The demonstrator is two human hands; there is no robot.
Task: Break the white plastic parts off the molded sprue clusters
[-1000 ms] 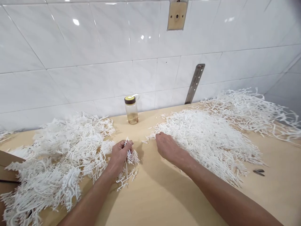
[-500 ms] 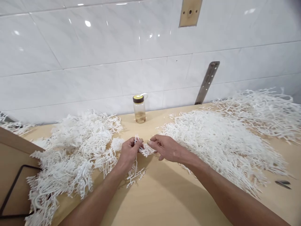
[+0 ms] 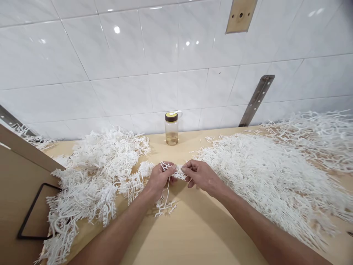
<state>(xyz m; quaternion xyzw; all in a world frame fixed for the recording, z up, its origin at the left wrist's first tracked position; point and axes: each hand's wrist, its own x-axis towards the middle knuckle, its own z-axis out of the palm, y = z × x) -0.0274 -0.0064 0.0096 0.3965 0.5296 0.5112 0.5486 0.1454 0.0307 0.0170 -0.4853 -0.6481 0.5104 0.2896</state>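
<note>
My left hand [image 3: 161, 179] is closed, thumb against fingers, on a small bunch of white branching sprigs [image 3: 180, 173] that look like plastic. Below that hand, one thin sprig [image 3: 166, 209] dangles with its forked end near the tabletop. From the other side my right hand [image 3: 203, 177] pinches the tips of the bunch between thumb and forefinger. To the left lies a tangled heap of white sprigs [image 3: 93, 173]. A wider, flatter pile of similar straight pieces [image 3: 264, 173] spreads out on the right.
A clear bottle [image 3: 171, 132] with a dark and yellow lid stands at the back of the wooden table [image 3: 193, 228]. On the left is a brown board [image 3: 24, 198] with a black wire frame [image 3: 27, 217]. A metal bracket [image 3: 256, 101] leans against the tiled wall.
My view has swung a little to the left, so everything sits further right. The right thumb and forefinger have come together on the bunch; the left hand keeps its hold.
</note>
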